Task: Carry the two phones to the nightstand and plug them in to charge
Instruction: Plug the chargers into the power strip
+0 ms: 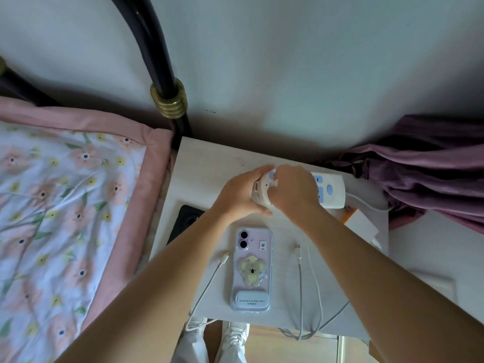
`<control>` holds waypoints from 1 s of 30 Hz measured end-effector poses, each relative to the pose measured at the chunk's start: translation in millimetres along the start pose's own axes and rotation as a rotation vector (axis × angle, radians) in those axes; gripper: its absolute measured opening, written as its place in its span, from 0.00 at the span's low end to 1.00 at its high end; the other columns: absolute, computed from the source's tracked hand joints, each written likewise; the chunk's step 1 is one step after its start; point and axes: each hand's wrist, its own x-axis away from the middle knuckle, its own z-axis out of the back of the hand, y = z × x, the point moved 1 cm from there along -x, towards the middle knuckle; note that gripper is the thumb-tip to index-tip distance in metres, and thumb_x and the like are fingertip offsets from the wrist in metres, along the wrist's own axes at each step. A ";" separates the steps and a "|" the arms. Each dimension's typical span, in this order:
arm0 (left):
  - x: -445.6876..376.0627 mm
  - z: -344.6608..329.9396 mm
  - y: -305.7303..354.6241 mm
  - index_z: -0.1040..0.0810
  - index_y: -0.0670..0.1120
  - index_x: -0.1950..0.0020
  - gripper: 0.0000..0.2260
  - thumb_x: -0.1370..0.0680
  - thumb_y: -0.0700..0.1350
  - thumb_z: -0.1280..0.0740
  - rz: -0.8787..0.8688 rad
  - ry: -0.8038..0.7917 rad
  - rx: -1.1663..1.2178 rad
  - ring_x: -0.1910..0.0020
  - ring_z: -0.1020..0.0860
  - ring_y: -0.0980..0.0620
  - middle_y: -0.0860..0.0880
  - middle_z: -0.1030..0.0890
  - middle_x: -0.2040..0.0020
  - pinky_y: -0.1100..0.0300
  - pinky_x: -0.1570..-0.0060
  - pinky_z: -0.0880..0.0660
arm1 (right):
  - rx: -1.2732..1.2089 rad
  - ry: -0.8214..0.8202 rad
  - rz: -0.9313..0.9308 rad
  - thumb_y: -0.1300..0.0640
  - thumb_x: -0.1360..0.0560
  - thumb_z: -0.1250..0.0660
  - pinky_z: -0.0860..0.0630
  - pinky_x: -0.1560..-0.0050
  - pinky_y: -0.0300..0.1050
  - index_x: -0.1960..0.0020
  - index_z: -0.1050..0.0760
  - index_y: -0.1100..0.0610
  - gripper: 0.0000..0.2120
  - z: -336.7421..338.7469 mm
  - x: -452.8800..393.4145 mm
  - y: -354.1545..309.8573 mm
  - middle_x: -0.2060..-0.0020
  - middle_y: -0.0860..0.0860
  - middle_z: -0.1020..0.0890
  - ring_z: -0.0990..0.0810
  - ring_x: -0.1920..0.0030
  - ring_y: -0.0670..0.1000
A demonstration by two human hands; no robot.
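Head view: a phone lay face down near the front middle of the counter. Its long axis ran from front to back, with the two camera lenses at the far end, toward the wall. It wore a clear lilac case with a koala grip at its middle, a small sticker beside the lenses and a pale blue block across the near end.

A second, black phone showed only as a dark corner at the counter's left edge, mostly hidden under the left forearm; which way it pointed could not be told.

At the back of the counter lay a white power strip with blue sockets, its length running left to right. The left hand was closed around the strip's left end. The right hand was curled down onto the strip just beside it; what it pinched, if anything, could not be told.

One white cable lay left of the lilac phone, its plug pointing away. Another cable lay to the right, likewise. Neither plug touched the phone.

The bed, under a floral cover, stood against the counter's left.
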 end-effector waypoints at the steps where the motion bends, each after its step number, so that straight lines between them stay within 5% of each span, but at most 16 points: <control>1: 0.1 1.6 -1.0 0.34 0.59 0.28 0.47 0.44 0.49 0.18 -0.006 -0.033 -0.016 0.39 0.25 0.59 0.60 0.23 0.36 0.61 0.39 0.28 | 0.005 0.008 -0.001 0.60 0.26 0.35 0.29 0.60 0.43 0.44 0.24 0.60 0.12 0.4 0.5 0.7 0.52 0.58 0.19 0.20 0.54 0.57; 12: 7.5 -4.1 26.4 0.28 0.56 0.34 0.34 0.38 0.53 0.22 -0.109 0.077 -0.078 0.48 0.23 0.59 0.59 0.20 0.41 0.62 0.49 0.27 | -0.006 -0.009 0.027 0.54 0.25 0.36 0.32 0.62 0.46 0.38 0.34 0.58 0.18 0.6 3.2 7.1 0.52 0.56 0.22 0.27 0.58 0.55; 17: -2.2 -9.3 22.0 0.29 0.59 0.38 0.28 0.36 0.52 0.24 -0.112 0.018 -0.150 0.40 0.25 0.62 0.63 0.24 0.38 0.53 0.43 0.24 | -0.473 -0.145 0.166 0.40 0.26 0.38 0.26 0.53 0.46 0.31 0.38 0.43 0.26 2.1 26.4 43.3 0.49 0.49 0.20 0.21 0.49 0.51; 20: -7.4 -10.1 17.9 0.33 0.55 0.31 0.36 0.37 0.52 0.23 -0.079 -0.015 -0.190 0.35 0.31 0.63 0.62 0.32 0.31 0.58 0.37 0.30 | -0.716 -0.008 0.106 0.42 0.24 0.37 0.28 0.40 0.45 0.29 0.37 0.44 0.25 -14.9 43.8 95.3 0.42 0.46 0.21 0.24 0.40 0.46; 23: -10.7 -11.2 14.9 0.31 0.54 0.35 0.36 0.40 0.56 0.24 -0.071 -0.042 -0.202 0.39 0.25 0.57 0.55 0.26 0.34 0.52 0.42 0.24 | -0.531 0.187 -0.003 0.54 0.27 0.32 0.30 0.35 0.49 0.30 0.33 0.52 0.26 -36.2 53.3 148.8 0.36 0.51 0.24 0.28 0.34 0.52; 30: -10.9 -10.8 20.8 0.33 0.52 0.29 0.40 0.38 0.46 0.21 -0.061 -0.030 -0.186 0.36 0.30 0.63 0.59 0.33 0.29 0.64 0.40 0.34 | -0.296 0.156 -0.022 0.60 0.30 0.28 0.32 0.35 0.49 0.26 0.42 0.57 0.36 -53.2 58.2 178.1 0.28 0.53 0.36 0.35 0.30 0.54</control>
